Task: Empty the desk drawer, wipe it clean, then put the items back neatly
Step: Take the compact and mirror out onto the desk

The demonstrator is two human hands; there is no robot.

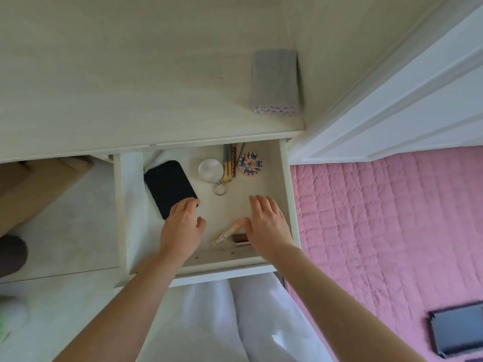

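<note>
The open white wooden drawer (pixel 286 178) holds a flat black rounded-corner case (pixel 168 188) under my left fingertips, a round clear magnifying lens with a metal ring (pixel 211 170) beyond my two hands, a bundle of slim pens or brushes (pixel 230 163) just beside it, and a small round blue-and-white patterned trinket (pixel 250 164) past my right fingertips. Just beside my right thumb lie a pale peach tube (pixel 230 232) and a short brown stick (pixel 239 238), partly hidden by that hand; what they are I cannot tell. The pens' far ends run under the desk edge, out of sight. My left hand (pixel 181 226) has its fingers bent down onto the black case's near corner, touching it rather than wrapped round it. My right hand (pixel 268 223) is spread flat with straight fingers over the bare drawer floor, holding nothing. A folded grey cloth with a pink patterned hem (pixel 275 81) lies on the pale desk top (pixel 130 74), well beyond my right hand
</note>
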